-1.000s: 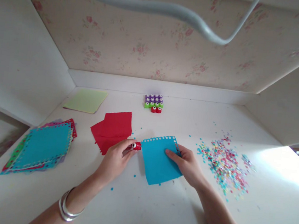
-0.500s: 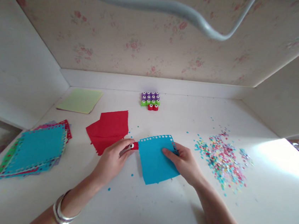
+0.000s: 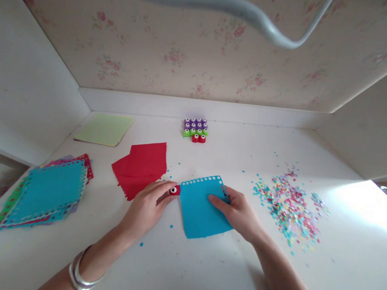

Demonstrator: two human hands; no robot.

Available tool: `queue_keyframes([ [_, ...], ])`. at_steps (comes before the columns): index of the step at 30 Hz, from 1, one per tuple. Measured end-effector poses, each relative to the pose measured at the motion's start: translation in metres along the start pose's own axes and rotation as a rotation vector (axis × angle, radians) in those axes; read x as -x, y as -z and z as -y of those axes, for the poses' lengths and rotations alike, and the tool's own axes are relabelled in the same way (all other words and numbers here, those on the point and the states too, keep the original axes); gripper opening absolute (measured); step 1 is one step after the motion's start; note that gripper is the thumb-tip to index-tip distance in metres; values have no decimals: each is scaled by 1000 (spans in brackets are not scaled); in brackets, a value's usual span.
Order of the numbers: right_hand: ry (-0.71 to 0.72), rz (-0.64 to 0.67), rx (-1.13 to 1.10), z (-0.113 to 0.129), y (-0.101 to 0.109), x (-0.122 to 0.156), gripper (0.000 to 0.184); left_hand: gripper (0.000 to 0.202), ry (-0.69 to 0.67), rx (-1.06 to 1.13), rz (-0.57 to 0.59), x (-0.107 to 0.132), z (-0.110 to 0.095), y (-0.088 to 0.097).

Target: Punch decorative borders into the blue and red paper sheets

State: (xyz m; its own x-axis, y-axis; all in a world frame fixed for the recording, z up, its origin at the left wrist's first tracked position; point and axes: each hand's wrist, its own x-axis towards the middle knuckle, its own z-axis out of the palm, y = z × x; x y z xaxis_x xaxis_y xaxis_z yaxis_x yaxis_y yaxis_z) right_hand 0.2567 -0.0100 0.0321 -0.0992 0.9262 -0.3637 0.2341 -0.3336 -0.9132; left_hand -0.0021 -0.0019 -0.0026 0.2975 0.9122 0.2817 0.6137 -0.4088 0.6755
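Note:
My left hand point(image 3: 149, 202) is closed around a small red craft punch point(image 3: 175, 190) with a white and black button on top. The punch meets the upper left edge of a blue paper sheet point(image 3: 200, 210). A row of small cut-out shapes runs along the sheet's top edge, and some show on its upper right side. With thumb on top and fingers underneath, my right hand point(image 3: 240, 212) grips the sheet by its right side. Red paper point(image 3: 146, 163) with partly torn edges lies just beyond my left hand.
Punched sheets in several colours are stacked under a blue one point(image 3: 52, 188) at the left. Pale green paper point(image 3: 105, 129) lies behind them. Purple, green and red punches point(image 3: 195, 127) stand grouped at the back. Colourful confetti point(image 3: 293, 204) is scattered at the right.
The red punch has turned slightly in my left fingers, so its button now faces up more. The blue sheet and my right hand have hardly moved.

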Motion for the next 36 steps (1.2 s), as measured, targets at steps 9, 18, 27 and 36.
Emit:
queue_keyframes([
  [9,5,23,26,-2,1,-1,35,27,-16,16,15,0,0,0],
  [18,58,-5,100,-3,2,-1,32,27,-9,3,15,-2,-2,0],
  [27,123,-47,255,-6,2,-2,32,30,-5,-12,26,-2,1,0],
  [36,130,-60,351,-6,2,-3,33,29,24,-14,48,-2,-2,1],
])
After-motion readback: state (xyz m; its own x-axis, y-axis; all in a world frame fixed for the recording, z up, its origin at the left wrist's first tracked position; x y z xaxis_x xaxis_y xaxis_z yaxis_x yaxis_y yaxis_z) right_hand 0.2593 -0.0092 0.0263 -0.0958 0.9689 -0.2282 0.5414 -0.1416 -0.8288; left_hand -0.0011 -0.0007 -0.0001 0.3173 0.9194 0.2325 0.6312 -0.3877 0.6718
